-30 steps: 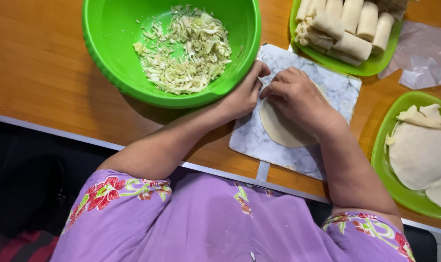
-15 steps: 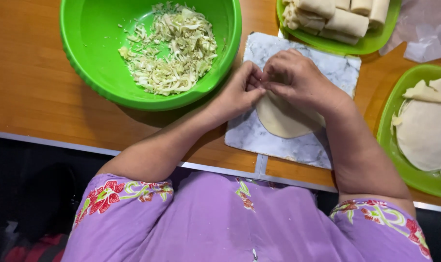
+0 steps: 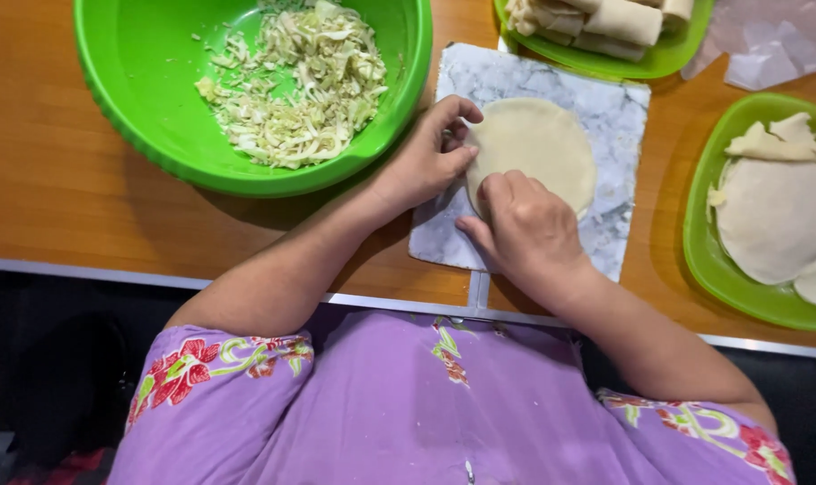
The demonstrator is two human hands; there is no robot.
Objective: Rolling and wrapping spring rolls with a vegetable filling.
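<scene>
- A round, pale wrapper [image 3: 535,148] lies flat on a marbled grey-white board [image 3: 619,108], which gives it a smooth surface apart from the wooden bench [image 3: 48,180].
- The left hand [image 3: 426,160] rests at the wrapper's left edge, fingers [image 3: 457,157] curled and pinching lightly at the rim, seemingly to steady it.
- The right hand [image 3: 524,229] covers the wrapper's near edge, fingers bent down onto the dough; whether they grip it or only press cannot be told.
- A big green bowl [image 3: 138,99] of shredded cabbage [image 3: 295,85] sits just left of the board, within easy reach of the left hand.
- A green plate [image 3: 700,251] of spare wrappers [image 3: 776,216] lies to the right; a green tray [image 3: 650,61] of rolled pieces [image 3: 628,18] sits beyond the board.
</scene>
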